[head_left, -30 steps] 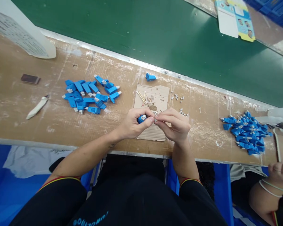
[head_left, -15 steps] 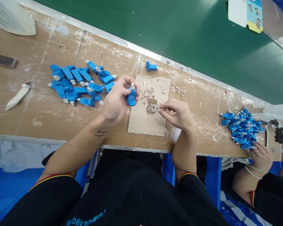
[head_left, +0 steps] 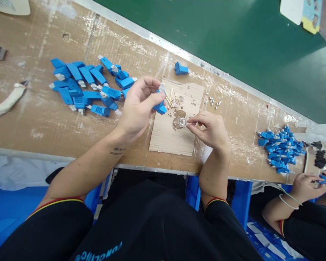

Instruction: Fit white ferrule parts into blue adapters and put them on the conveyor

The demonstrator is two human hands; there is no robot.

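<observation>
My left hand (head_left: 141,108) is closed round a blue plastic part (head_left: 160,108) with a pale grey tip pointing up. Its fingers cover much of the part. Just to the right, my right hand (head_left: 210,130) is pinched at the mouth of a small clear jar (head_left: 179,123). Whatever lies between those fingertips is too small to make out. The jar rests on a stained piece of cardboard (head_left: 171,140), beside several thin sticks (head_left: 168,99) with coloured ends.
Blue parts (head_left: 91,95) lie loosely heaped on the left, with a denser pile (head_left: 282,148) on the right. Small grey pieces (head_left: 213,102) and one blue part (head_left: 181,69) lie beyond the cardboard. A wrapped blade tool (head_left: 11,99) is far left. A co-worker's hand (head_left: 304,186) is at right.
My left hand has tilted the blue part, and its fingers now cover more of it. My right hand stays by the jar. The co-worker's hand has left the pile and holds a blue part.
</observation>
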